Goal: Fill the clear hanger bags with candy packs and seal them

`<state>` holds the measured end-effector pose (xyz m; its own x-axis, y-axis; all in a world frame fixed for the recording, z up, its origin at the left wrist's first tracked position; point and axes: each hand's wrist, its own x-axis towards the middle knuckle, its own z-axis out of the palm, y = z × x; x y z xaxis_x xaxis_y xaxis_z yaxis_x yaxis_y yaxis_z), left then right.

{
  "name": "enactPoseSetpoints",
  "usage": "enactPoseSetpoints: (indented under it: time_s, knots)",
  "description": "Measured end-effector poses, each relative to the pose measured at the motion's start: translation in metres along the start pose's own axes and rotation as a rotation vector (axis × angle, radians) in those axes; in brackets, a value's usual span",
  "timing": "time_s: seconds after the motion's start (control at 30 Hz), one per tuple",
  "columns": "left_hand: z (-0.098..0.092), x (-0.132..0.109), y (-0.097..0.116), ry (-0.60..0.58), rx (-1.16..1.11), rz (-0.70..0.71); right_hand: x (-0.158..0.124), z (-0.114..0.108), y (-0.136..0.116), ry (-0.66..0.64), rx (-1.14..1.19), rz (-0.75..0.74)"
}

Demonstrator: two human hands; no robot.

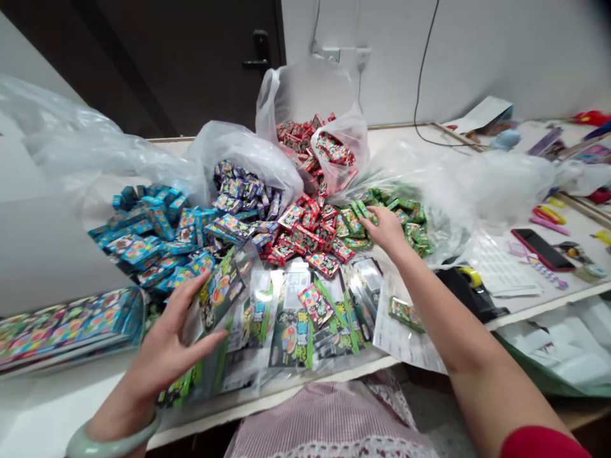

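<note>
My left hand [167, 337] is at the near left, its thumb and fingers around the edge of a clear sleeve holding a green printed card packet [220, 291]. More such packets [291, 337] lie spread on the table under it. My right hand [386, 229] reaches over the piles, fingertips at small green boxes [410, 222]. Next to that hand lie small red boxes [305, 238]. Purple boxes [241, 191] and blue boxes [153, 235] are heaped further left. A white plastic bag [315, 121] holds more red boxes.
A tray of colourful packets [67, 331] stands at the left table edge. To the right lie a black tape dispenser [465, 289], a phone [543, 249] and printed sheets [501, 270]. Loose plastic film spreads behind the piles. A dark door [191, 63] and white wall stand beyond.
</note>
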<state>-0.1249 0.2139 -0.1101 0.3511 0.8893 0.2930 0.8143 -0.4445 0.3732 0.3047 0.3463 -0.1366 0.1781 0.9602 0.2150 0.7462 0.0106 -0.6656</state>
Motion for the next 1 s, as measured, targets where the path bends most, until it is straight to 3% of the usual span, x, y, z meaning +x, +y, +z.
enactPoseSetpoints:
  time_s: [0.13,0.27,0.33,0.43,0.6,0.77,0.9,1.0]
  knots:
    - [0.005,0.01,0.015,0.002,-0.087,-0.047,0.048,0.003,0.01,0.05,0.012,0.077]
    - [0.003,0.011,0.016,0.017,-0.095,-0.057,0.049,0.001,0.02,0.114,0.153,0.161]
    - [0.003,0.007,0.01,0.019,-0.098,-0.099,0.039,-0.005,0.024,0.111,0.27,0.197]
    - [0.006,0.004,0.005,0.016,-0.096,-0.124,0.014,-0.012,0.02,0.007,0.477,0.243]
    - [0.013,0.008,0.017,-0.045,-0.096,-0.004,-0.035,-0.01,-0.008,-0.214,0.748,0.272]
    - [0.023,0.004,0.027,-0.021,-0.05,0.115,-0.078,0.001,-0.041,-0.387,0.967,0.22]
    - [0.028,-0.001,0.029,-0.027,-0.054,0.086,-0.095,0.007,-0.06,-0.423,0.917,0.135]
    - [0.025,-0.005,0.026,-0.029,-0.05,0.054,-0.088,-0.001,-0.065,-0.44,0.737,0.017]
